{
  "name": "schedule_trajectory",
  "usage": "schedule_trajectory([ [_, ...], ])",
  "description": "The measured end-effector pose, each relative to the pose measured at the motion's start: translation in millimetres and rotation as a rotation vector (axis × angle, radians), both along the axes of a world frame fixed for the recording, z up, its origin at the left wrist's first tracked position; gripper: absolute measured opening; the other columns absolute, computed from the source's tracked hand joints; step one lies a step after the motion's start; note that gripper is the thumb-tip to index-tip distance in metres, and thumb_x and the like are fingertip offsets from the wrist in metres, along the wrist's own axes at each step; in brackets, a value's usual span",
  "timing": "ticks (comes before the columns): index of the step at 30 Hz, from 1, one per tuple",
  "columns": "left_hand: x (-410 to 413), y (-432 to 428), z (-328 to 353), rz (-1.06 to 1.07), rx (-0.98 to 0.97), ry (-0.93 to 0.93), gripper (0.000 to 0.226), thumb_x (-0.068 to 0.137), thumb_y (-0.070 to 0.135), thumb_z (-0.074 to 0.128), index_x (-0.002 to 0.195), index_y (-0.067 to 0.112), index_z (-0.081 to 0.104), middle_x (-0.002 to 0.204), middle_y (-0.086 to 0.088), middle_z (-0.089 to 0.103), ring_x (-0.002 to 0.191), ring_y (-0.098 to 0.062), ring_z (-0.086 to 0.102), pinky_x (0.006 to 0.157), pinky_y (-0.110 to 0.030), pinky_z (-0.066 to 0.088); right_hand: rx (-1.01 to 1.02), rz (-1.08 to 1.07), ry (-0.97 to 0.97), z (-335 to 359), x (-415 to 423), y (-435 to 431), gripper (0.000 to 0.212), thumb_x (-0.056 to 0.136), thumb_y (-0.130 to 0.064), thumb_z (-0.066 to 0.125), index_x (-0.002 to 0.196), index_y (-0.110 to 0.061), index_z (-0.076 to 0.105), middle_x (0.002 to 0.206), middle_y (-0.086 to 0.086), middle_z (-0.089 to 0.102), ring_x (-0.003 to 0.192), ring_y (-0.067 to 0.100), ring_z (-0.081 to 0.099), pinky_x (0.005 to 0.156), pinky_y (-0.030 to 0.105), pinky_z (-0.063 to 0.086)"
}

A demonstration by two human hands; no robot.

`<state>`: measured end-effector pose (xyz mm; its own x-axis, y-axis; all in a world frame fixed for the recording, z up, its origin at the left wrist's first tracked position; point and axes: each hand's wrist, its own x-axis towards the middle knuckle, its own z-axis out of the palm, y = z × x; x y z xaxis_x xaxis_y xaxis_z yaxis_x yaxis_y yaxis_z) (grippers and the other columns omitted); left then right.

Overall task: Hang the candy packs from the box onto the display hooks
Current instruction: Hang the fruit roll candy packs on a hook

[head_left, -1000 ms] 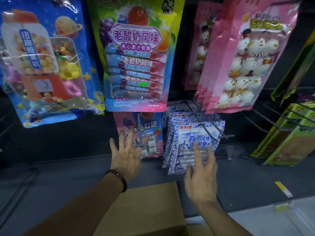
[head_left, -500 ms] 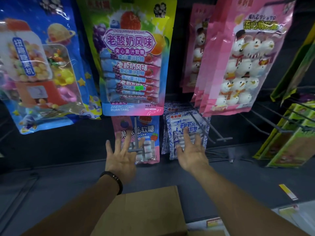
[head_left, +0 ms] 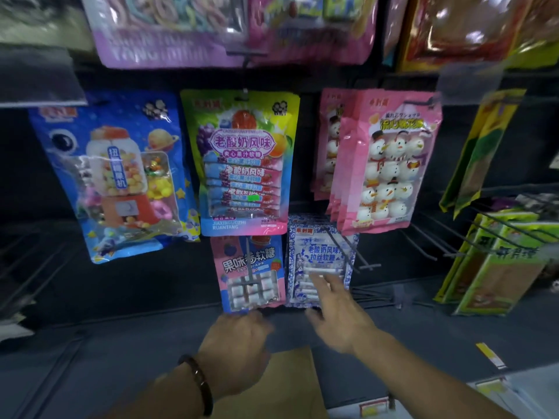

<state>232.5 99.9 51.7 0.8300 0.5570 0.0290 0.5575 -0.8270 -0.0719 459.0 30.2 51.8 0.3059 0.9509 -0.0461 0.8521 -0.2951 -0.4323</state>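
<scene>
Two bare hands over a brown cardboard box (head_left: 290,385): left hand (head_left: 239,343) loosely curled, holding nothing, just below the pink candy pack (head_left: 249,273); right hand (head_left: 338,313) open, fingertips (head_left: 317,278) touching the blue-white candy packs (head_left: 320,258) hanging on a wire hook (head_left: 348,252); beyond, pink snowman packs (head_left: 390,161) above

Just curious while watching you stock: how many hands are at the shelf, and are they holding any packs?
2. The left hand hovers empty below the pink pack; the right hand has fingertips on the blue-and-white pack, gripping nothing.
</scene>
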Motion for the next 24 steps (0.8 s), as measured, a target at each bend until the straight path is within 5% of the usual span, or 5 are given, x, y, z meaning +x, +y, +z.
schedule_trajectory([
  [2,-11.9,-23.5,23.7,-0.111,-0.004,-0.153,0.031,0.062,0.047,0.078,0.092,0.044,0.071,0.094,0.022,0.068,0.08,-0.002,0.07,0.067,-0.022,0.059,0.098,0.058,0.009,24.0,-7.8,-27.5,0.065,0.106,-0.038,0.056,0.163,-0.037,0.024,0.162,-0.013,0.021,0.142,0.021,0.047,0.114,0.042,0.047],
  [9,-23.5,-23.0,126.6,-0.046,0.195,-0.442,0.05,0.093,0.046,0.065,0.142,0.04,0.054,0.155,0.005,0.041,0.141,-0.022,0.044,0.111,-0.041,0.051,0.659,-0.021,-0.04,120.1,7.4,-78.6,0.028,0.1,-0.028,0.064,0.128,-0.035,0.059,0.12,-0.025,0.051,0.109,0.003,0.059,0.091,0.036,0.057],
  [14,9.7,13.7,158.6,0.213,0.29,-0.225,0.103,0.099,0.057,0.056,0.161,0.044,-0.025,0.164,-0.015,-0.044,0.158,-0.044,-0.026,0.131,-0.059,0.005,0.646,-0.183,-0.145,160.1,40.1,-54.9,0.081,0.1,-0.031,0.066,0.163,-0.04,0.016,0.165,-0.004,0.012,0.152,0.025,0.022,0.108,0.041,0.047],
  [17,30.9,31.7,162.9,0.273,0.321,-0.191,0.108,0.098,0.054,0.055,0.154,0.046,-0.038,0.158,-0.019,-0.051,0.153,-0.053,-0.029,0.13,-0.065,0.004,0.526,-0.202,-0.2,165.2,50.7,-33.2,0.102,0.103,-0.034,0.063,0.163,-0.047,-0.019,0.171,0.003,-0.028,0.16,0.031,-0.006,0.12,0.054,0.037],
  [24,65.1,65.9,153.5,0.397,0.341,-0.231,0.115,0.095,0.043,0.057,0.15,0.044,-0.044,0.15,-0.021,-0.06,0.149,-0.056,-0.035,0.126,-0.069,0.005,0.447,-0.222,-0.229,158.6,59.9,25.6,0.096,0.105,-0.04,0.056,0.16,-0.052,-0.022,0.167,0.008,-0.041,0.16,0.049,-0.013,0.121,0.064,0.035],
])
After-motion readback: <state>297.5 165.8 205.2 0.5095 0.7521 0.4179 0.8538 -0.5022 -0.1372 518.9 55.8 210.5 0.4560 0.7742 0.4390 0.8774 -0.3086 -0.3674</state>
